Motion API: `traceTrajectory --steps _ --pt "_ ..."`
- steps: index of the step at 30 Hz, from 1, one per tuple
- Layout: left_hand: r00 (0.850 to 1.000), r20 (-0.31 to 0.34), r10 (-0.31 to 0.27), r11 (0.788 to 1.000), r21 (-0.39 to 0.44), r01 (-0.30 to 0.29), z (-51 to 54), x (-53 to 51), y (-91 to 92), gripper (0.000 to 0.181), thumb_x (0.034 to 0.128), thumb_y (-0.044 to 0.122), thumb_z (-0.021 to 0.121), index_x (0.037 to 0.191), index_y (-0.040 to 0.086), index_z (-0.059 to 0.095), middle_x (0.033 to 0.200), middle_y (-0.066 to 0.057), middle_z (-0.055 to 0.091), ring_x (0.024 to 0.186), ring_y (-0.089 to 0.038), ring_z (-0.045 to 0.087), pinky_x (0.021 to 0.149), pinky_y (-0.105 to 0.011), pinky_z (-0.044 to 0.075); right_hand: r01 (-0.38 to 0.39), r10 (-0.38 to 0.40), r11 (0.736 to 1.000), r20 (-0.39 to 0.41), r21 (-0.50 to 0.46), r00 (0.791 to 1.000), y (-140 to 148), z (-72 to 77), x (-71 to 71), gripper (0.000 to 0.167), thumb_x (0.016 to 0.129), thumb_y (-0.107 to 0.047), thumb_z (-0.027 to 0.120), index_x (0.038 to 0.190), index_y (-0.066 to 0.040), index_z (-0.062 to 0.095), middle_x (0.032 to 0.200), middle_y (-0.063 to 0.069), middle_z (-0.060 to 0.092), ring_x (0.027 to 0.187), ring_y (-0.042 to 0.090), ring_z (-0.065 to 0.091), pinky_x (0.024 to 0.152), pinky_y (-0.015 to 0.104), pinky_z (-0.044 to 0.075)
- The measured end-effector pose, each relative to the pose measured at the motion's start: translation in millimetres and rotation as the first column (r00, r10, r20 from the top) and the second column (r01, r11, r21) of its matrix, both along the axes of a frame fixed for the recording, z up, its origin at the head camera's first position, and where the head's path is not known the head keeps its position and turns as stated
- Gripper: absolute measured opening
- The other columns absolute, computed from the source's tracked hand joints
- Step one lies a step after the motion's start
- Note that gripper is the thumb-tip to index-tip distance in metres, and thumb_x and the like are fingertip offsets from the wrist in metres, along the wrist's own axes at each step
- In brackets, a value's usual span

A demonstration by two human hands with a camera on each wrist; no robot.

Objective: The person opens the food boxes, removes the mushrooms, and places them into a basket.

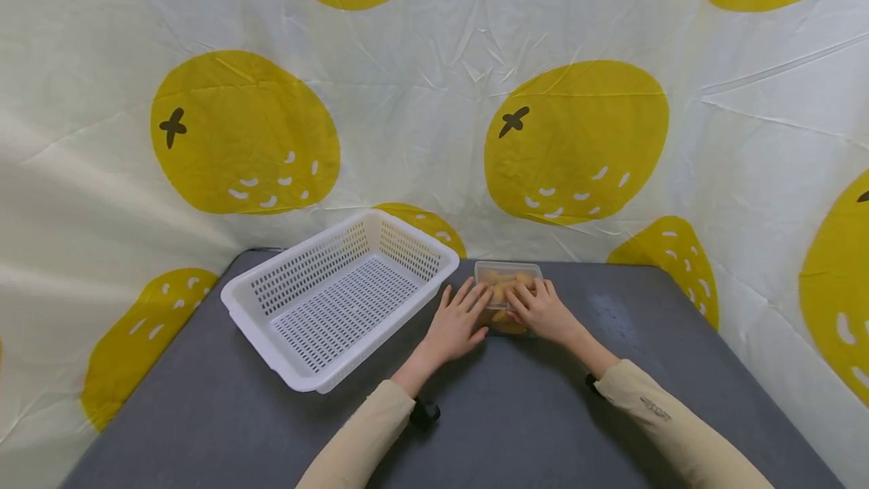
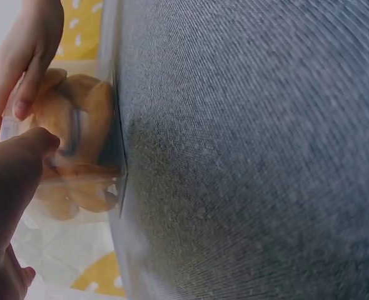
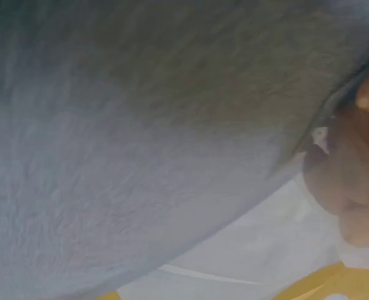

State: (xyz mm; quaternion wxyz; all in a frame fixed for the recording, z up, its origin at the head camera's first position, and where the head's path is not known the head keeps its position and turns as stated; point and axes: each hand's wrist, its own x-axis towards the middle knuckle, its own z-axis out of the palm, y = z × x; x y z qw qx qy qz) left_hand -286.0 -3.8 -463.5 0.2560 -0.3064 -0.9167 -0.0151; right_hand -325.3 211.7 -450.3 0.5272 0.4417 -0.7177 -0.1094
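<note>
A clear plastic box (image 1: 508, 265) stands on the dark table, holding several rounded, brownish-orange pieces (image 2: 92, 115) whose kind I cannot tell. My left hand (image 1: 456, 329) touches the box's near left side, fingers spread and mostly straight over its top edge. On the near right, my right hand (image 1: 548, 318) lies with its fingers across the top and its thumb lower at the front. Both thumbs point at the front face in the left wrist view. Only part of the box shows in the right wrist view, with no hand clearly visible there.
Left of the box stands a white perforated plastic basket (image 1: 314, 383), with nothing in it. The dark cloth-covered table (image 1: 502, 429) ends just behind the box. A pale curtain (image 1: 414, 134) printed with yellow fruit hangs behind and at the sides.
</note>
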Motion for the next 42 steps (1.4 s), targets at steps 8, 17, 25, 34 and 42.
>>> traceTrajectory --steps 8,17,25,34,42 --pt "0.991 0.108 0.081 0.995 -0.07 -0.074 9.1 7.0 5.5 0.07 0.0824 0.047 0.054 0.141 0.02 0.027 0.147 0.001 0.026 0.138 -0.022 0.018 0.104 -0.05 0.027 -0.074 0.073 0.997 -0.061 -0.017 0.996 -0.2 -9.4 -8.5 0.042 0.097 -0.032 0.031 0.09 -0.003 0.061 0.077 0.013 0.052 0.061 0.031 0.047 0.053 0.043 0.038" --pt "0.985 0.128 0.113 0.989 -0.108 -0.099 10.3 9.3 6.6 0.072 0.0821 0.048 0.054 0.142 0.019 0.024 0.148 0.001 0.023 0.138 -0.022 0.016 0.104 -0.049 0.027 -0.124 0.118 0.991 -0.127 -0.044 0.985 -4.6 -8.4 -10.5 0.042 0.097 -0.029 0.03 0.084 -0.003 0.06 0.072 0.011 0.05 0.055 0.028 0.043 0.049 0.04 0.036" --pt "0.984 0.15 0.095 0.993 -0.083 -0.084 13.2 9.5 4.4 0.072 0.0815 0.047 0.055 0.141 0.019 0.025 0.147 0.001 0.024 0.138 -0.022 0.018 0.103 -0.05 0.028 -0.153 0.15 0.988 -0.071 -0.034 0.986 -1.7 -10.3 -13.0 0.036 0.095 -0.03 0.038 0.086 -0.002 0.059 0.074 0.013 0.052 0.058 0.03 0.044 0.05 0.042 0.036" --pt "0.977 0.194 0.09 0.995 -0.056 -0.081 15.1 7.9 4.7 0.074 0.0819 0.046 0.055 0.142 0.02 0.022 0.148 0.001 0.021 0.138 -0.023 0.016 0.103 -0.052 0.028 -0.148 0.148 0.989 -0.019 0.004 0.989 1.9 -1.1 -10.3 0.037 0.096 -0.03 0.035 0.088 -0.004 0.06 0.075 0.011 0.051 0.061 0.029 0.045 0.05 0.042 0.038" --pt "0.975 0.209 0.076 0.997 -0.017 -0.074 14.5 8.7 4.8 0.08 0.0815 0.045 0.057 0.144 0.02 0.014 0.149 0.002 0.018 0.138 -0.023 0.016 0.101 -0.053 0.028 -0.142 0.145 0.988 0.061 -0.058 0.987 -0.5 14.3 1.1 0.037 0.093 -0.035 0.038 0.084 -0.006 0.06 0.077 0.009 0.054 0.064 0.027 0.046 0.053 0.039 0.038"
